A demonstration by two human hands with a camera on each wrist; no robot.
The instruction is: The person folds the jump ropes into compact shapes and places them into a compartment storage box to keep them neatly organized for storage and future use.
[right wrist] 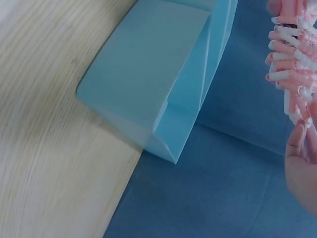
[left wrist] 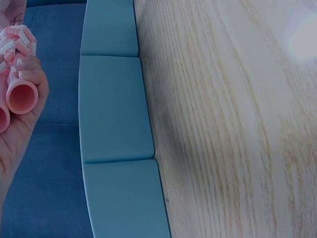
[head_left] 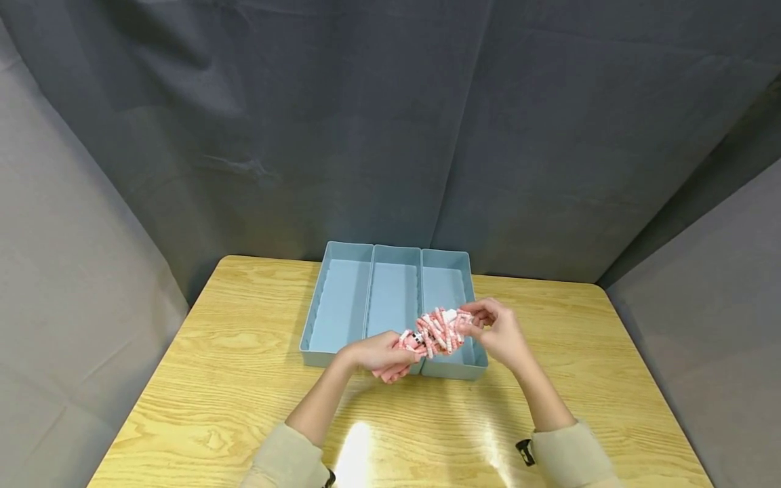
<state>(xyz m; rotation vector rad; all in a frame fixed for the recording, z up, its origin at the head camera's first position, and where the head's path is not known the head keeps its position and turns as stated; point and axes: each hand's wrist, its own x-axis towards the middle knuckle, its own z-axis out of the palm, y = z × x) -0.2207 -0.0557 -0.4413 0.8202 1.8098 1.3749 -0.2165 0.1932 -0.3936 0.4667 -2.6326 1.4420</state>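
Note:
A pink-and-white beaded jump rope (head_left: 441, 332) is bundled up and held above the right part of the blue trays. My left hand (head_left: 379, 352) grips its two pink handles (left wrist: 22, 96), whose hollow ends face the camera in the left wrist view. At the other end of the bundle, my right hand (head_left: 499, 333) pinches the beaded cord between thumb and fingers. White and pink tube beads (right wrist: 290, 62) wind around the bundle in the right wrist view, where part of it is cut off by the frame edge.
Three light blue trays, left (head_left: 342, 291), middle (head_left: 393, 291) and right (head_left: 443, 281), stand side by side toward the back of the wooden table (head_left: 232, 359). A dark grey curtain (head_left: 342, 135) hangs behind, with lighter panels on both sides.

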